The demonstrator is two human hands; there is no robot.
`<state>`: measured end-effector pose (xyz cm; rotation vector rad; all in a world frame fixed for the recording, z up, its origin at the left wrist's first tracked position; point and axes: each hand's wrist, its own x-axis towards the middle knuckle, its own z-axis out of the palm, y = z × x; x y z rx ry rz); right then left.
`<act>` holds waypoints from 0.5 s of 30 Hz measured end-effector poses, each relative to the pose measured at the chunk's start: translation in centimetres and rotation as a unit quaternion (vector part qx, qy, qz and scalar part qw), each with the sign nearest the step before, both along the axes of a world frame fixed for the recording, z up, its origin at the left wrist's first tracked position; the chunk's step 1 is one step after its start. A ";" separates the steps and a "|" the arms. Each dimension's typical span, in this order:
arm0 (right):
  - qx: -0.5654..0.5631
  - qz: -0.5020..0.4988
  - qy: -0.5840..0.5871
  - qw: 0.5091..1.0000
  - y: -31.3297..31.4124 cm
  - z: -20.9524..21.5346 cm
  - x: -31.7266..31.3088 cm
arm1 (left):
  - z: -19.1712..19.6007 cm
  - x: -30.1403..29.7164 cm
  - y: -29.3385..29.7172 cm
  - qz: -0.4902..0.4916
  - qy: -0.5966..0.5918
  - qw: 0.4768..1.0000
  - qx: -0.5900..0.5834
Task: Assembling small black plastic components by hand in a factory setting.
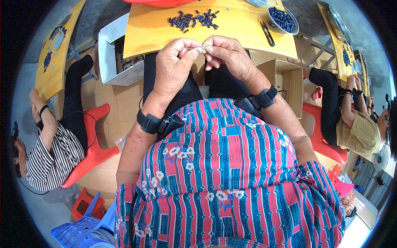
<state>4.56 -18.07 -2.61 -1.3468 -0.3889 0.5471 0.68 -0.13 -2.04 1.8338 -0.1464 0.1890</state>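
Both hands meet just off the near edge of the yellow table (231, 25), fingertips almost touching. Between them is a tiny pale, shiny piece (204, 48), too small to name. My left hand (175, 62) pinches it with thumb and forefinger. My right hand (229, 56) is closed in a pinch at the same piece, its other fingers curled below. Beyond the hands, a loose pile of small dark blue-black plastic parts (192, 20) lies on the table. To the right stands a clear round tub (282, 20) filled with similar dark parts, beside black thread snips (268, 34).
A white cardboard box (111, 49) stands left of my legs, and an open brown carton (289, 82) stands to the right. Part of a red container (161, 2) shows at the far table edge. Co-workers sit at yellow tables on both sides, on red chairs (93, 140).
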 end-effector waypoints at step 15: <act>0.005 0.007 -0.043 0.999 -0.2 -0.4 0.4 | 0.9 0.0 0.0 -0.005 -0.007 1.000 0.006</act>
